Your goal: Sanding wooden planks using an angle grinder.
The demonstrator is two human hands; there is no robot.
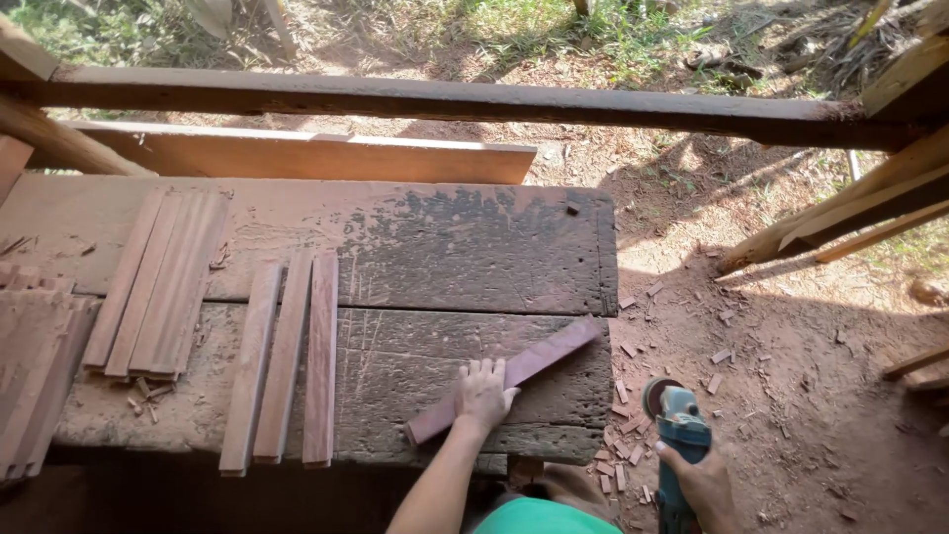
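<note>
- Nearest the camera, the right hand (pixel 704 482) was closed around a teal angle grinder (pixel 677 435), held low beside the table (pixel 474 247).
- Left hand (pixel 482 396) lay flat, fingers spread, pinning a slanted wooden strip (pixel 539 361) near the table's front edge.
- Firm pressure, fingers away from the disc, would suit grinding best.
- Loose strips (pixel 287 366) lay further left.

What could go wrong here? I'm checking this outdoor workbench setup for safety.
The left hand alone pins the wood strip, which lies askew near the workbench edge; it may slip. The right hand holds an angle grinder low beside the body, disc exposed. Offcuts litter the ground underfoot.
</note>
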